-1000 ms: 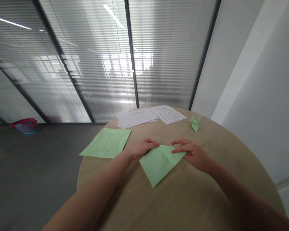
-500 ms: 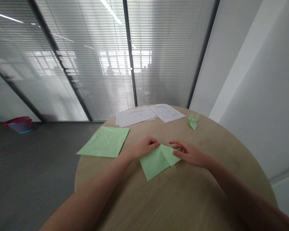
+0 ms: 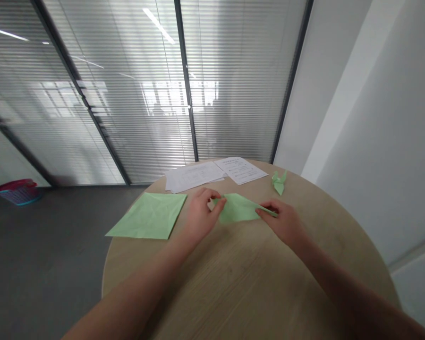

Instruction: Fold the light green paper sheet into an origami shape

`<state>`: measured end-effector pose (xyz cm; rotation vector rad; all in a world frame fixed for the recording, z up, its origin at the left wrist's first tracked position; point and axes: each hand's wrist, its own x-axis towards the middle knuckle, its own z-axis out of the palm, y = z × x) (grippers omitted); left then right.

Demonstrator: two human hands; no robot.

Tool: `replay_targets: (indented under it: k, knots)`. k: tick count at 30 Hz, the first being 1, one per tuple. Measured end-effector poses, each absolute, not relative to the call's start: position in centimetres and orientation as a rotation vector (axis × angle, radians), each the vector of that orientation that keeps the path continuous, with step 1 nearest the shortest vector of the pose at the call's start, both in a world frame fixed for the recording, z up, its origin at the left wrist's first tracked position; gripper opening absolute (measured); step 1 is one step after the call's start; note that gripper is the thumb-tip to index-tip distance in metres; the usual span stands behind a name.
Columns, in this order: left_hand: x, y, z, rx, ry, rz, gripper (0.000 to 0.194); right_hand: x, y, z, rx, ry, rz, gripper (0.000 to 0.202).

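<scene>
Between my two hands is a folded sheet of green paper [image 3: 238,208], lifted and tilted over the wooden table. My left hand [image 3: 203,211] pinches its left corner between thumb and fingers. At the opposite end, my right hand [image 3: 281,219] grips the right corner in the same way. To the left of my left hand lies a larger stack of green paper [image 3: 149,216], flat near the table's edge. Beyond my right hand rests a small folded green paper figure [image 3: 279,183].
White sheets [image 3: 194,176] and a printed page [image 3: 241,169] lie at the far side of the round table [image 3: 233,283]. A red and blue plastic basket [image 3: 17,192] stands on the floor at left. Behind are glass panels with blinds [image 3: 156,132]; a white wall [image 3: 371,141] rises at right.
The green paper has been raised off the table and tilted, its near corner turned up. My right hand has closed on its right corner; my left hand now pinches the left one.
</scene>
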<state>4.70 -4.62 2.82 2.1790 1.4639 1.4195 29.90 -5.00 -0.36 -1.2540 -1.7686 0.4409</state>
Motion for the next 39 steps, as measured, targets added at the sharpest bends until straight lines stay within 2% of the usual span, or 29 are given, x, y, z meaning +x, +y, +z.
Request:
replay_targets:
  k: [2, 4, 8, 12, 15, 19, 23, 26, 28, 30, 32, 39]
  knots:
    - [5.1, -5.1, 3.1, 2.055, 1.479, 1.369, 0.026, 30.0, -5.5, 0.1, -1.234, -1.734, 0.182, 0.019]
    - [5.6, -5.5, 3.1, 1.903, 1.353, 1.158, 0.034, 29.9, -6.0, 0.3, -1.164, -1.777, 0.005, 0.017]
    - [6.9, -6.0, 2.1, 1.435, 0.942, 1.002, 0.044, 29.0, -6.7, 0.0, -1.021, -1.980, -0.172, 0.018]
    - [7.3, -5.5, 0.8, 1.116, 0.851, 1.061, 0.037, 27.5, -7.1, -0.8, -0.967, -2.172, -0.219, 0.027]
    - [7.0, -4.8, 0.3, 0.990, 0.911, 1.120, 0.032, 26.7, -7.5, -0.9, -0.897, -2.273, -0.216, 0.021]
    - [6.3, -4.3, 0.5, 1.094, 0.953, 1.132, 0.029, 26.7, -8.2, -0.3, -0.840, -2.258, -0.129, 0.025]
    - [5.5, -3.9, 1.0, 1.334, 0.989, 1.027, 0.027, 27.8, -7.5, 0.2, -0.957, -1.978, -0.126, 0.030]
    - [5.0, -3.4, 0.9, 1.472, 0.983, 0.895, 0.025, 29.0, -5.9, -0.1, -1.155, -1.737, 0.155, 0.064]
    - [4.8, -3.2, 0.6, 1.546, 0.969, 0.838, 0.023, 29.6, -4.9, -0.5, -1.187, -1.654, 0.593, 0.073]
    - [4.8, -3.0, 0.4, 1.573, 0.961, 0.820, 0.023, 29.9, -4.3, -0.8, -1.191, -1.600, 0.986, 0.066]
    - [4.9, -3.1, 0.3, 1.580, 0.975, 0.811, 0.025, 29.8, -4.2, -1.0, -1.185, -1.561, 1.169, 0.054]
    - [5.3, -3.8, 1.0, 1.380, 1.066, 0.851, 0.022, 29.0, -4.7, -1.2, -1.133, -1.467, 1.137, 0.030]
